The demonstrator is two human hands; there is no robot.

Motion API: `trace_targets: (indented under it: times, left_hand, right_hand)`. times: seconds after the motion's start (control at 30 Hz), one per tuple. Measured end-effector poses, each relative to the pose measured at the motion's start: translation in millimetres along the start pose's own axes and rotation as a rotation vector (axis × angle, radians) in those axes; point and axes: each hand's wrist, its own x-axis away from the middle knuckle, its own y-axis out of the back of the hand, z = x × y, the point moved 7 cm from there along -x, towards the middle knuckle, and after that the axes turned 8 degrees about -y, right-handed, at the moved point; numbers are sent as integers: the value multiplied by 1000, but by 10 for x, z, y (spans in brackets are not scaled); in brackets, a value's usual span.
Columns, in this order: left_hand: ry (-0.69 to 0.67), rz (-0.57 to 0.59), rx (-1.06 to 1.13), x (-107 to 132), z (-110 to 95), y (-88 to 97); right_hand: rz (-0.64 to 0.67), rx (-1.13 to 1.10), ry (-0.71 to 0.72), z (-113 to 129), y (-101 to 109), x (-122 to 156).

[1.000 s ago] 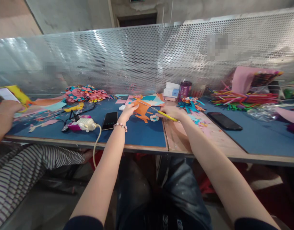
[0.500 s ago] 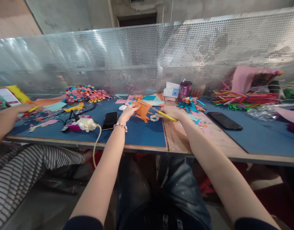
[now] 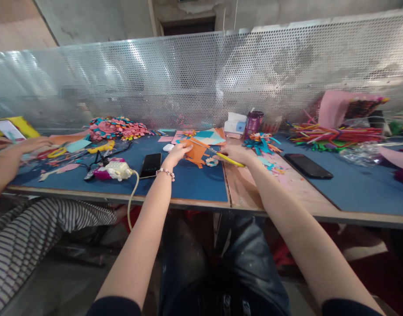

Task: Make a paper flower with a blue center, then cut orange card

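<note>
My left hand (image 3: 178,153) pinches the left side of an orange sheet of paper (image 3: 197,154), whose lower edge is cut into strips. In my right hand (image 3: 236,152) is a pair of scissors with yellow handles (image 3: 231,160). Its blades reach left across the upper part of the orange paper. A small pale ring-shaped paper piece (image 3: 212,162) rests on the blue mat just below the blades. Behind my hands lie light blue and pink sheets (image 3: 209,137). Right of my right hand sits a blue and orange fringed paper flower (image 3: 262,143).
A phone (image 3: 151,165) and a power strip (image 3: 114,170) with a cord lie left of my left hand. Another phone (image 3: 308,166) is at right. A purple can (image 3: 254,123) and tissue box (image 3: 235,126) stand behind. At far left a co-worker's arm (image 3: 10,160) extends over paper scraps.
My hands, the scissors and the orange paper have barely shifted. The co-worker's hand at left has let go of the yellow-handled scissors, which lie on the table, and moved further back.
</note>
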Motion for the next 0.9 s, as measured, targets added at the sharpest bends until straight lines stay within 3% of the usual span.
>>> trace_targets:
  times: [0.9]
  left_hand:
    - [-11, 6, -38, -13, -5, 0]
  right_hand:
    - [-22, -25, -10, 42, 70, 69]
